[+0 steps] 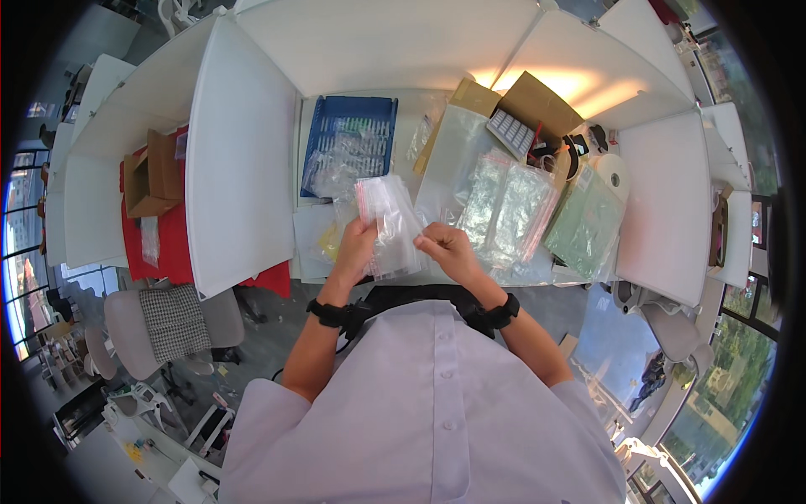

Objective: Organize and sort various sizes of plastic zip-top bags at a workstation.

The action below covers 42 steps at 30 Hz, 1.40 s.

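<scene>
I had the left hand clamped on the lower left edge of a stack of clear zip bags, thumb on top and fingers tucked under, with the stack standing up off the tabletop just ahead of both hands. The right hand sat close beside it at the stack's right edge, fingertips pinched together, seemingly on a thin bag edge, though I couldn't tell for certain that it held anything. The bags carried red seal strips along one side. Beyond the left hand lay a blue slotted tray with more clear bags heaped in it. Beyond the right hand were flat piles of filled clear packets, a greenish packet further right, an open cardboard box and a white tape roll. My judgement: to peel one bag off cleanly, the left grip should stay firm near the corner while the right pinches only the top sheet at its edge and slides it sideways, not upward, so the slippery stack wouldn't fan out or drop. Keeping the stack over the tabletop would catch any slip.
</scene>
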Each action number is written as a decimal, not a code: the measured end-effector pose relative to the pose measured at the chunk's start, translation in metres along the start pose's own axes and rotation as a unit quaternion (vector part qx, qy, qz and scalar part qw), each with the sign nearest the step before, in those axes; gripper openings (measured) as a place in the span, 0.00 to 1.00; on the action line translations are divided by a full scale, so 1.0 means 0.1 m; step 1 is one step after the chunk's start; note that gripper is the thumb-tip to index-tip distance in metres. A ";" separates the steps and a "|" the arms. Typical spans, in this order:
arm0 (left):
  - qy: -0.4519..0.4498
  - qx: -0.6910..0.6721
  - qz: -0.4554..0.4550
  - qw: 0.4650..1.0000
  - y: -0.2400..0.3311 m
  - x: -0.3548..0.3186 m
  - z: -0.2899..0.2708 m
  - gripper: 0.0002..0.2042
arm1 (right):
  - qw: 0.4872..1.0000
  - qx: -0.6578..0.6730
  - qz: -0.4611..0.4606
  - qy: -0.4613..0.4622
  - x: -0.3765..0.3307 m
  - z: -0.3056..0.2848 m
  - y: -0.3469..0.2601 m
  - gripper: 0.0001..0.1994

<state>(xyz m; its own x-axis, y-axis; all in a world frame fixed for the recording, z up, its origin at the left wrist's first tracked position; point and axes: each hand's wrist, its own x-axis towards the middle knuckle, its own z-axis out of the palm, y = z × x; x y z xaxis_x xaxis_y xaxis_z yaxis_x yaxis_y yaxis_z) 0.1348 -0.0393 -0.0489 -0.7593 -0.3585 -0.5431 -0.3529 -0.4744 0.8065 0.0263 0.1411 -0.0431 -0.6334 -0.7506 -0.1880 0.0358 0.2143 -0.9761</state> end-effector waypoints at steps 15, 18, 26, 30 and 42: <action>0.060 0.155 0.120 0.979 0.09 -0.08 0.36 0.15 | 0.971 -0.184 -0.145 0.041 0.00 -0.08 -0.49 0.03; 0.036 0.103 0.089 0.990 0.06 -0.09 0.50 0.15 | 0.927 -0.308 -0.215 -0.004 -0.04 -0.01 -0.43 0.05; 0.012 0.017 0.074 0.997 -0.05 -0.01 0.55 0.13 | 0.953 -0.245 -0.178 -0.002 -0.16 -0.21 -0.34 0.07; 0.036 0.006 0.053 0.998 -0.03 -0.02 0.44 0.13 | 0.965 -0.151 -0.005 0.217 -0.23 -0.81 0.34 0.07; 0.034 0.016 0.037 0.999 0.12 -0.03 0.40 0.15 | 0.806 -0.354 0.200 0.429 -0.43 -1.51 1.21 0.41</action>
<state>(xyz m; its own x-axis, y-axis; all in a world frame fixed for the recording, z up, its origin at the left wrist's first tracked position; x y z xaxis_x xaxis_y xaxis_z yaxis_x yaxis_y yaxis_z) 0.1112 -0.0115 -0.0282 -0.7447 -0.4464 -0.4961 -0.3162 -0.4186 0.8514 -0.0587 0.2935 -0.1365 -0.9933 0.1112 -0.0316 0.1124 0.8639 -0.4910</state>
